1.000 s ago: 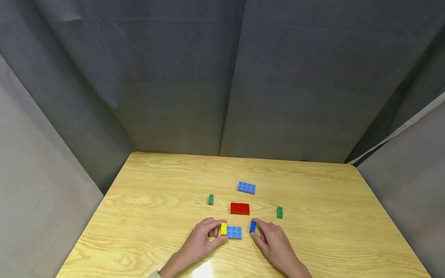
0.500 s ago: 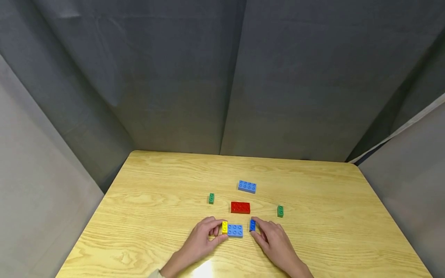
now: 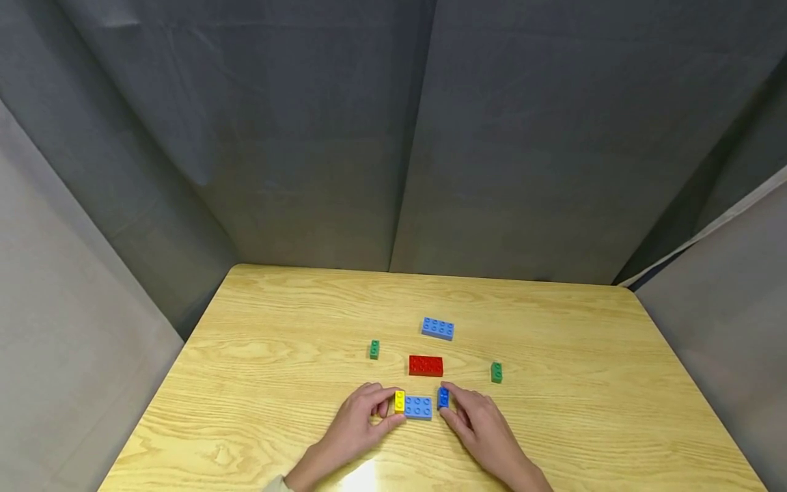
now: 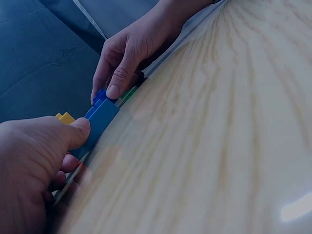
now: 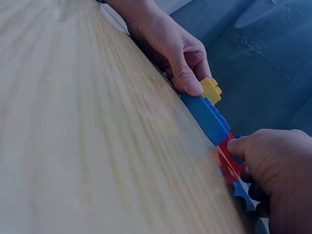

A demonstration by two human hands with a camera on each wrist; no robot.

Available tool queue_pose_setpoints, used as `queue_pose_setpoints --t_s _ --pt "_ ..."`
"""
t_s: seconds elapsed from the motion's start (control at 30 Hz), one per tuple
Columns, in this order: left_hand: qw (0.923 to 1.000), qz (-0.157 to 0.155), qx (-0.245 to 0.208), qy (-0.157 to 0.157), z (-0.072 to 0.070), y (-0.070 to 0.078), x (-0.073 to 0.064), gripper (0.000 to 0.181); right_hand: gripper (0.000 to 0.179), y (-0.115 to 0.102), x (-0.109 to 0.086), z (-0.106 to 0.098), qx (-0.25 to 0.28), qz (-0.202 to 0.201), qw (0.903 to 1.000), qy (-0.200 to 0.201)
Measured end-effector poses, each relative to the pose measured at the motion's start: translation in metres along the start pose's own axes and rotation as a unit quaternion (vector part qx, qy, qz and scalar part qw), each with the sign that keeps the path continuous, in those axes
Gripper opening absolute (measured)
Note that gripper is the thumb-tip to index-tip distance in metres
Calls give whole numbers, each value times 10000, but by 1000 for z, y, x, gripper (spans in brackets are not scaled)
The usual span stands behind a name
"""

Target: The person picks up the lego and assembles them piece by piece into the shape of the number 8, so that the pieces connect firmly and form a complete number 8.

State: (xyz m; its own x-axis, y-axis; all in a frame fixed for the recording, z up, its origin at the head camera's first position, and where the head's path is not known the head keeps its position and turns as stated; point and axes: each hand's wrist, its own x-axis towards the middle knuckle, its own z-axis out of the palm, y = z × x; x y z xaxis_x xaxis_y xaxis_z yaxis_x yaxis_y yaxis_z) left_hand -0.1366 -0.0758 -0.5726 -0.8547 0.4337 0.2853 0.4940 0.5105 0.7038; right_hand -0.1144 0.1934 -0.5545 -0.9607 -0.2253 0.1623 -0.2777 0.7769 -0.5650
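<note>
Between thumb and index finger my left hand (image 3: pixel 361 418) pinches a small yellow toy brick (image 3: pixel 399 402). That brick sits on top of the left end of a light blue brick (image 3: pixel 419 408), as the right wrist view also shows. My right hand (image 3: pixel 484 422) pinches a small dark blue brick (image 3: pixel 443 398) by its far and near ends. A narrow gap separates it from the light blue brick's right end in the head view. Whether the dark blue brick touches the table cannot be told.
Beyond the hands lies a red brick (image 3: pixel 425 366), with another light blue brick (image 3: pixel 438 329) farther back. Small green bricks lie on the left (image 3: pixel 374 350) and right (image 3: pixel 496 372). All rest on a wood-grain table (image 3: pixel 277 383), with grey curtains (image 3: pixel 307 137) behind.
My right hand has brought the dark blue brick a little leftward, narrowing the gap to the light blue brick. My left hand keeps its hold. The whole view has shifted slightly.
</note>
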Motion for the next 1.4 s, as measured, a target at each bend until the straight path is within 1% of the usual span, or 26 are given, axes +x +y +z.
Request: queue_pose_setpoints --t_s 0.27,0.53,0.97,1.23,1.4 --pt "10000 61 47 -22 0 0 0 50 45 -3 -1 3 284 -32 9996 -82" --pt "10000 42 38 -43 1 -2 0 51 43 -3 -2 5 433 -340 9985 41" --pt "10000 71 28 11 0 0 1 51 43 -6 -3 3 633 -420 9971 -75" --pt "10000 24 21 -22 0 0 0 52 41 -8 -5 5 895 -608 9941 95" --pt "10000 3 33 -44 -1 1 0 52 42 -8 -5 8 889 -634 9939 158"
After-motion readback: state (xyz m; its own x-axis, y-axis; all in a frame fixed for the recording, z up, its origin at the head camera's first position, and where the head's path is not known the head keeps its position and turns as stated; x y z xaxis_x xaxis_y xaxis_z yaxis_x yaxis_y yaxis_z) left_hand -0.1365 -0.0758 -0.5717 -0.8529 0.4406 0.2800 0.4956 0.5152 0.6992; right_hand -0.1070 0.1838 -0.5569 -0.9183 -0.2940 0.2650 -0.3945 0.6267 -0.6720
